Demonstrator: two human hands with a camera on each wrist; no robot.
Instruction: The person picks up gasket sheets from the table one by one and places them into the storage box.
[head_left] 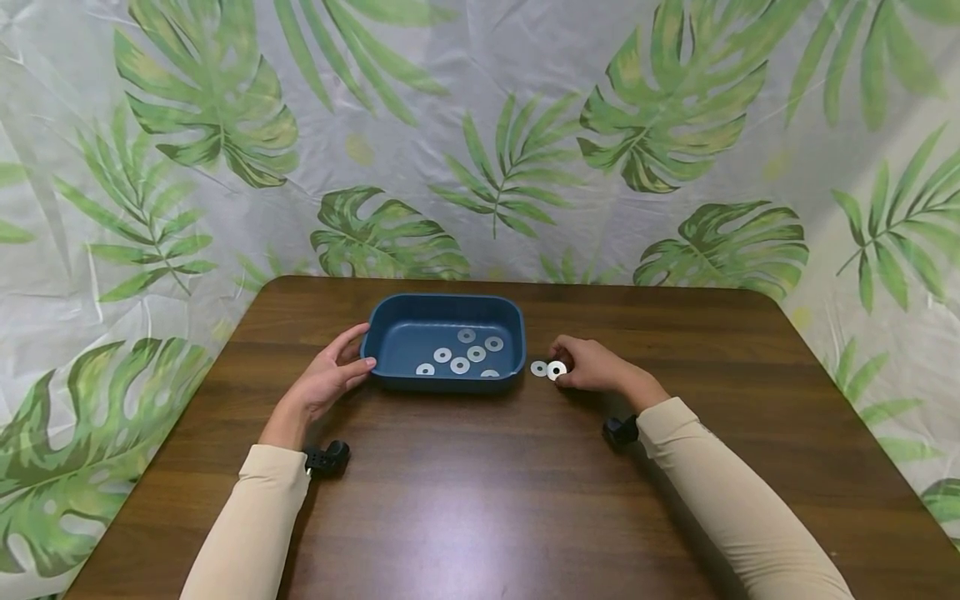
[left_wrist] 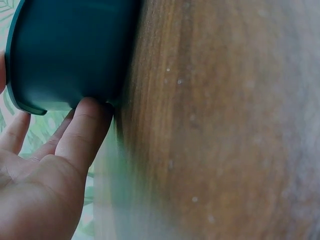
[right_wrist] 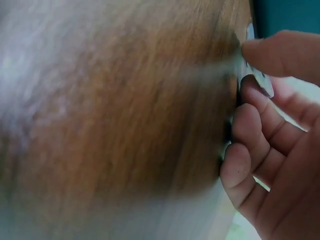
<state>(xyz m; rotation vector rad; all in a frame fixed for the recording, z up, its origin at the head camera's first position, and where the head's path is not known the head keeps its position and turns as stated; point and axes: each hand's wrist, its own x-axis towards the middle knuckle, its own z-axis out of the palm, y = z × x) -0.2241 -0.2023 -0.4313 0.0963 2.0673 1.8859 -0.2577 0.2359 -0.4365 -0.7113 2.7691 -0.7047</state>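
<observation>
A blue rectangular tray (head_left: 447, 384) stands on the table with several flat silver washers (head_left: 460, 365) lying in it. My left hand (head_left: 330, 375) rests against the tray's left end, fingers spread and thumb near the front corner. In the left wrist view, the fingertips (left_wrist: 86, 107) meet the tray's end wall (left_wrist: 75, 55). Right of the tray, my right hand (head_left: 592, 364) pinches a washer (head_left: 552, 376) between thumb and fingers, close over the tabletop. Another washer (head_left: 537, 368) lies between that hand and the tray, partly overlapped by the held one. The right wrist view shows the held washer (right_wrist: 263, 84) edge-on.
The brown wooden table (head_left: 465, 483) has rounded far corners. Behind it hangs a pale cloth (head_left: 517, 50) with green leaf prints. Each wrist wears a small black camera, one on the left (head_left: 327, 459) and one on the right (head_left: 619, 432).
</observation>
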